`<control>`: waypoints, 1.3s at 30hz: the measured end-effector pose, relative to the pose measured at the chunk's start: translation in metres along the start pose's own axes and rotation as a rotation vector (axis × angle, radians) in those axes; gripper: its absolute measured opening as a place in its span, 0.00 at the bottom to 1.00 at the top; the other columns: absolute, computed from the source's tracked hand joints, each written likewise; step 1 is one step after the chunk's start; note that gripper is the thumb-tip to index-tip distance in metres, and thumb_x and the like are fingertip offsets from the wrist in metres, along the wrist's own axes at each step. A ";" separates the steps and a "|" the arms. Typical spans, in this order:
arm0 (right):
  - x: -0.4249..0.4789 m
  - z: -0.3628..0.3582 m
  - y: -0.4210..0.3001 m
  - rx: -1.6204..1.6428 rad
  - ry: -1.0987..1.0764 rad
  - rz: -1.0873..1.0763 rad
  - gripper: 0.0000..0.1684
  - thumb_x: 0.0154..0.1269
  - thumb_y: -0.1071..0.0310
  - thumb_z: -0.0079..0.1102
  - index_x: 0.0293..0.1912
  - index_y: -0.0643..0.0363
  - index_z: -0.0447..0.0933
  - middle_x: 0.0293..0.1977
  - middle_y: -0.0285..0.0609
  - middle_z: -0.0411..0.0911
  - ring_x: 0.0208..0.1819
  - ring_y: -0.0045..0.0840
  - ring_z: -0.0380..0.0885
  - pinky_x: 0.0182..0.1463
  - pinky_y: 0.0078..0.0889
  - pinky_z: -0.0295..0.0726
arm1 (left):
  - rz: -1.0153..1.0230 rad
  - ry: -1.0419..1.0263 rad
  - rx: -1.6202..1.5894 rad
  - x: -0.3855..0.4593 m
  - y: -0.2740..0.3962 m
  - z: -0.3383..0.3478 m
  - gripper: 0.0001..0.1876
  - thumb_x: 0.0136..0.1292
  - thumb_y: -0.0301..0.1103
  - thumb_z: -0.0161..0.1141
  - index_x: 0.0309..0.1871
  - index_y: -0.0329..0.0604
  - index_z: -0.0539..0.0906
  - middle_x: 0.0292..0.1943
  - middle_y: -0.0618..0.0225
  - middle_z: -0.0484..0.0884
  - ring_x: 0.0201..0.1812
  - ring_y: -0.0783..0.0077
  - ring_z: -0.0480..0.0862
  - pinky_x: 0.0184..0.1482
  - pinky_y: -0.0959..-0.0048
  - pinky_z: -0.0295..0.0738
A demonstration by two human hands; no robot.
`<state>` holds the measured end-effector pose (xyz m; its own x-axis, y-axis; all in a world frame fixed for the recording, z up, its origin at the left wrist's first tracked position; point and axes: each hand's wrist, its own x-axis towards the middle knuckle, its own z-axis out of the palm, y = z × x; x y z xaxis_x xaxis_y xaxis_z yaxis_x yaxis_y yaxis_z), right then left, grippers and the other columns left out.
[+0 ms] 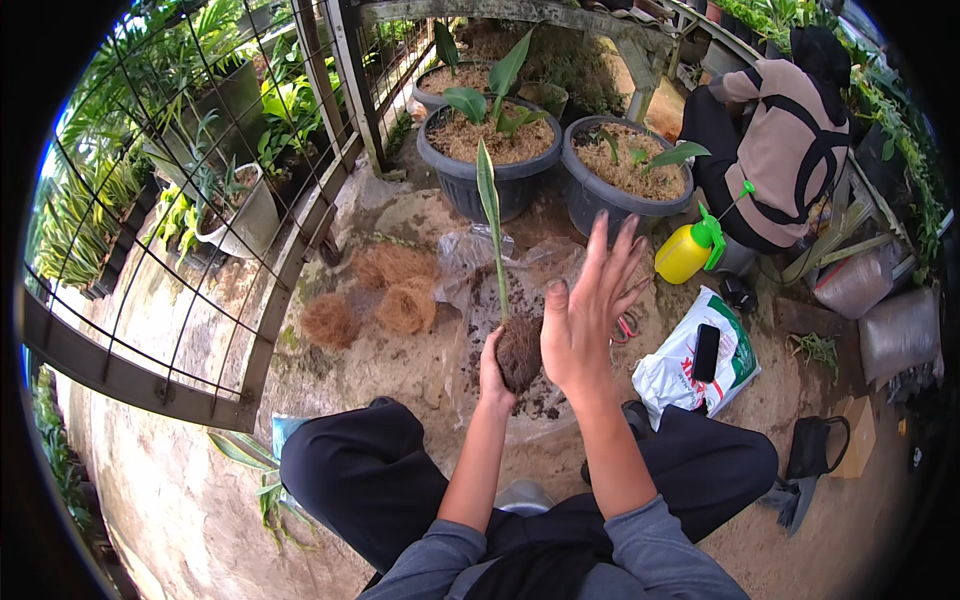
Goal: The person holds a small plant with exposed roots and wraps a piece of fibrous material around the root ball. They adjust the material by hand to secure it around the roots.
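A snake plant leaf [489,206] with pale edges rises upright from a brown ball of coconut fibre [519,352]. My left hand [495,375] grips the ball from its left side. Just right of the ball, my right hand [589,311] is raised with fingers spread and nothing in it. Whether its palm edge touches the fibre cannot be told. Beneath both hands lies a clear plastic sheet [461,367] strewn with dark soil. Red-handled scissors [624,328] are partly hidden behind my right hand.
Loose coconut fibre [397,281] lies to the left. Large plant pots [487,176] stand ahead. At right are a yellow spray bottle [679,253], a white sack [694,307] bearing writing, and a phone [706,352] on it. A person [784,142] sits beyond. A metal grid gate [247,405] borders the left.
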<state>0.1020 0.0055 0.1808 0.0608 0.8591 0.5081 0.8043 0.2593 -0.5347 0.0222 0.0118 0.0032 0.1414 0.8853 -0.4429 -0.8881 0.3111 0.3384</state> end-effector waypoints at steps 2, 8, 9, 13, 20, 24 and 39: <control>-0.028 0.049 0.024 -0.142 -0.131 0.041 0.44 0.65 0.36 0.24 0.69 0.57 0.39 0.68 0.58 0.32 0.69 0.56 0.28 0.61 0.72 0.26 | 0.042 -0.051 0.034 0.001 -0.007 0.000 0.20 0.65 0.48 0.46 0.51 0.44 0.74 0.43 0.64 0.80 0.43 0.68 0.80 0.49 0.68 0.74; -0.031 0.081 0.062 0.118 -0.374 0.298 0.41 0.68 0.40 0.26 0.66 0.63 0.48 0.67 0.58 0.44 0.69 0.47 0.41 0.68 0.53 0.37 | 0.109 0.034 0.124 0.001 -0.002 -0.013 0.30 0.66 0.57 0.35 0.56 0.40 0.71 0.52 0.60 0.76 0.52 0.64 0.76 0.57 0.64 0.67; -0.024 0.073 0.062 0.193 -0.279 0.262 0.40 0.68 0.41 0.29 0.66 0.63 0.50 0.66 0.58 0.46 0.69 0.47 0.43 0.68 0.49 0.40 | 0.085 0.052 0.135 0.003 0.000 -0.016 0.31 0.65 0.57 0.35 0.57 0.39 0.70 0.53 0.60 0.75 0.53 0.63 0.75 0.59 0.63 0.66; -0.030 0.066 0.072 0.315 -0.273 0.244 0.44 0.60 0.43 0.52 0.63 0.67 0.55 0.62 0.60 0.56 0.65 0.45 0.55 0.66 0.39 0.54 | 0.113 0.024 0.178 0.000 0.006 -0.008 0.34 0.64 0.60 0.33 0.62 0.41 0.66 0.54 0.61 0.72 0.57 0.64 0.71 0.60 0.61 0.63; -0.068 0.104 0.091 0.720 -0.139 0.444 0.37 0.47 0.63 0.70 0.55 0.68 0.65 0.47 0.49 0.73 0.50 0.31 0.72 0.55 0.30 0.69 | 0.169 0.172 0.163 -0.001 -0.001 0.007 0.29 0.65 0.56 0.39 0.57 0.42 0.70 0.53 0.62 0.74 0.54 0.67 0.72 0.59 0.66 0.64; -0.064 0.092 0.068 0.498 -0.184 0.176 0.37 0.57 0.53 0.60 0.58 0.67 0.62 0.56 0.55 0.64 0.60 0.37 0.63 0.62 0.37 0.61 | 0.007 -0.089 -0.146 -0.005 -0.001 -0.008 0.25 0.65 0.53 0.41 0.54 0.43 0.72 0.49 0.60 0.77 0.51 0.63 0.77 0.55 0.64 0.71; -0.002 0.108 0.077 0.343 -0.811 0.047 0.49 0.58 0.26 0.12 0.69 0.47 0.29 0.70 0.42 0.24 0.70 0.37 0.18 0.66 0.58 0.19 | -0.085 -0.056 -0.011 -0.014 0.008 0.012 0.28 0.65 0.56 0.39 0.59 0.46 0.70 0.53 0.63 0.75 0.50 0.63 0.77 0.53 0.62 0.72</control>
<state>0.0997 0.0714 0.0654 -0.4537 0.8870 -0.0859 0.5818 0.2218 -0.7825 0.0179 0.0061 0.0225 0.2406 0.8736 -0.4230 -0.8763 0.3829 0.2923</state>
